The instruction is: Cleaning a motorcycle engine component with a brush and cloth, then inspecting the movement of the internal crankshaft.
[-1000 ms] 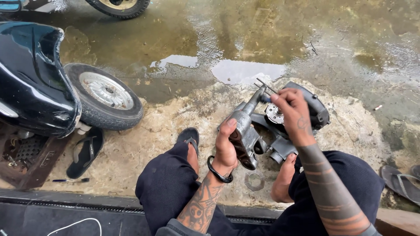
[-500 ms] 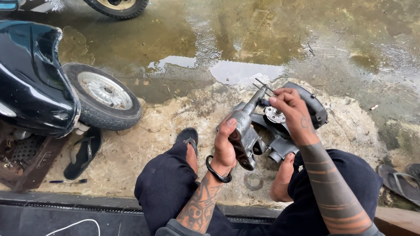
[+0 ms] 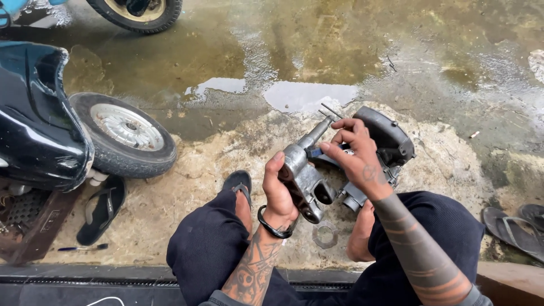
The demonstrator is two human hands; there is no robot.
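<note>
- Since the earlier frames the right hand (image 3: 357,161) has slid a little down the part, toward its shaft end; the left hand (image 3: 279,190) holds as before.
- The grey cast-metal assembly (image 3: 303,175) sits between the knees, its thin shaft (image 3: 316,131) pointing to 1 o'clock.
- Left fingers are wrapped shut around its rough, dull body.
- Right fingers pinch a small dark piece (image 3: 315,152) against it.
- This looks like fitting or freeing that piece; the next move likely needs a steady grip.
- A black ribbed housing (image 3: 391,139) lies behind, a flat metal ring (image 3: 324,234) on the wet ground, and a scooter wheel (image 3: 124,135) at 9 o'clock.
</note>
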